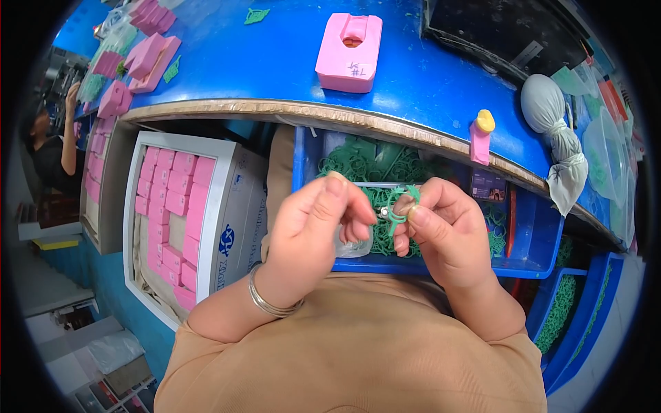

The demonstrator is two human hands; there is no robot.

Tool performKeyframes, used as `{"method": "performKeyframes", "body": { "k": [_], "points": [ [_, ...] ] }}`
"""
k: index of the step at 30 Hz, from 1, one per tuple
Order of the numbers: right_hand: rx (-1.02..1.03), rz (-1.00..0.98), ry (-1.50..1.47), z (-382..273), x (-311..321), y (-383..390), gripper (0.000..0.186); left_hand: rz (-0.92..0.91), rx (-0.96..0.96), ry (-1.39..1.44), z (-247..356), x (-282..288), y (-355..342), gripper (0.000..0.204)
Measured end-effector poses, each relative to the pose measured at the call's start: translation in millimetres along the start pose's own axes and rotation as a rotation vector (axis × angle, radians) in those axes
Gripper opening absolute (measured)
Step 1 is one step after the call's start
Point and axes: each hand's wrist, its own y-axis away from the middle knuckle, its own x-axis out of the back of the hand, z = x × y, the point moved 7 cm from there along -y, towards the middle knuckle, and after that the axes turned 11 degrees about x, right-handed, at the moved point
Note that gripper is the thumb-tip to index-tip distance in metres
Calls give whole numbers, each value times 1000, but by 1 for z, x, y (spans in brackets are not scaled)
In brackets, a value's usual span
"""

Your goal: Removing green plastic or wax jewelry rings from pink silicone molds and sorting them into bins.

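Note:
My right hand point(451, 241) pinches a small lacy green piece point(401, 196) between thumb and fingers. A small shiny metal bit point(383, 212) sits at that piece's left side; I cannot make out its shape. Just left of it, my left hand point(306, 230) has loosely curled fingers, thumb raised, with nothing visible between them. Both hands are over a blue plastic tray point(523, 265) holding tangled green pieces point(372, 155) and, under the left fingers, a clear plastic bag point(351, 249).
Pink blocks point(348, 51) and a yellow-topped pink piece point(482, 138) stand on the blue bench point(241, 62), beside a wrapped bundle point(544, 107) and dark equipment point(496, 38). Left are a box of pink blocks point(234, 193) and another person point(62, 151); right, more blue trays point(595, 296).

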Motion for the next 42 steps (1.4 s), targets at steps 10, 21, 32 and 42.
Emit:
{"method": "performKeyframes", "body": {
  "k": [10, 21, 32, 42],
  "points": [
    [345, -69, 159, -32, -11, 8, 8, -61, -215, -521, 1, -27, 7, 13],
    [1297, 733, 1220, -244, 72, 84, 15, 81, -52, -454, -21, -6, 12, 12],
    [964, 739, 1832, -275, 101, 83, 34, 102, -297, -844, 18, -22, 32, 10],
    [1455, 144, 1884, -215, -35, 83, 6, 769, -767, -1375, 118, -13, -20, 65]
  ]
}}
